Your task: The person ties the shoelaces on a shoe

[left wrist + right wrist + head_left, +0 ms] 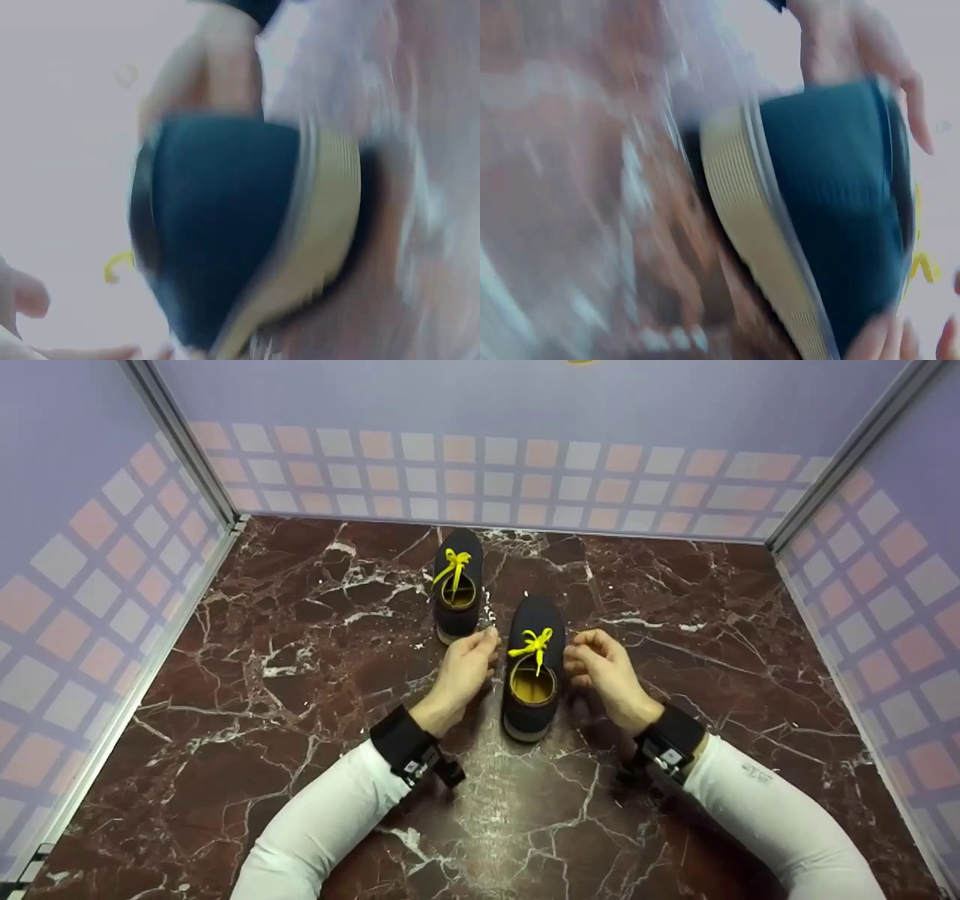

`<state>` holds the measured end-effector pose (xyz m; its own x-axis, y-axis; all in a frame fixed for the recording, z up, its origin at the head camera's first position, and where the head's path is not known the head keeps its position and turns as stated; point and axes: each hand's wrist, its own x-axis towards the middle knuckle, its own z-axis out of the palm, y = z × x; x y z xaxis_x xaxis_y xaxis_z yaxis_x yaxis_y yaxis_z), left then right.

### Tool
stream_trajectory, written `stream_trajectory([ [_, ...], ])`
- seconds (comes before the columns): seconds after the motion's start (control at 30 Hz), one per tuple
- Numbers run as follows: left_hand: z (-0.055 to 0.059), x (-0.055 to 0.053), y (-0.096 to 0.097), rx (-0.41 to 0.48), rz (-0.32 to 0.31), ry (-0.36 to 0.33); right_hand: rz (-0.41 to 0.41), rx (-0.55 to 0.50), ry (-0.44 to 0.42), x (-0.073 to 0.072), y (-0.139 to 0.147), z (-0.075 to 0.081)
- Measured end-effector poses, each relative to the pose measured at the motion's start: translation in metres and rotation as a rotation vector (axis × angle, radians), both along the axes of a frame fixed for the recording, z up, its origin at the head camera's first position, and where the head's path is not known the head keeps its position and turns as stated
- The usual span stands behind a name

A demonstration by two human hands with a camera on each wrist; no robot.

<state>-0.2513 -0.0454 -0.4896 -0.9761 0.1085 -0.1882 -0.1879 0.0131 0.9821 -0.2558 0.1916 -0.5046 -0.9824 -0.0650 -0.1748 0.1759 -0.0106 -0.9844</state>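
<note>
A dark shoe [534, 619] with a bow of yellow lace [534, 643] stands on the marbled surface between the two hands, toe pointing away. Beside its left side is my left hand [461, 671], fingers loosely bent and a small gap from the shoe. My right hand [606, 675] is at the right side with loosely curled fingers, close to the upper; whether it touches cannot be told. The left wrist view shows the shoe's dark heel [225, 217] blurred, and the right wrist view its pale ribbed sole edge [739, 187]. Neither hand holds anything.
The matching shoe [457, 619], also with a tied yellow lace, stands farther back and to the left, just beyond my left fingertips. Tiled-pattern panels [499, 480] close off the back and both sides of the dark red marbled surface [300, 720].
</note>
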Motion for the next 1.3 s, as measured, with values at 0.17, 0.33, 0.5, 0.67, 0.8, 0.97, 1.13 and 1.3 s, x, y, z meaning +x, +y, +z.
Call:
stream_trajectory([
  [0.17, -0.008, -0.001, 0.015, 0.065, -0.006, -0.012, 0.001, -0.099, -0.053, 0.016, -0.008, 0.007],
  [0.33, 0.001, 0.005, 0.031, 0.12, 0.004, -0.07, 0.032, -0.194, -0.104, 0.024, -0.018, 0.004],
  [0.5, -0.023, -0.005, 0.041, 0.1, 0.039, -0.084, 0.018, -0.193, -0.106, 0.022, -0.029, 0.001],
  [0.67, -0.038, -0.013, 0.048, 0.118, 0.051, -0.063, 0.006, -0.214, -0.098, 0.017, -0.035, 0.0],
  [0.8, -0.028, -0.01, 0.05, 0.118, 0.046, -0.058, -0.012, -0.229, -0.093, 0.013, -0.039, -0.001],
  [0.97, -0.004, -0.002, 0.051, 0.148, 0.05, -0.072, -0.035, -0.223, -0.1, 0.005, -0.041, 0.002],
  [1.13, -0.001, -0.011, 0.054, 0.127, 0.068, -0.09, -0.035, -0.237, -0.131, -0.007, -0.04, 0.004],
  [1.3, -0.003, -0.026, 0.059, 0.085, 0.095, -0.078, -0.046, -0.234, -0.13, -0.024, -0.039, 0.004],
])
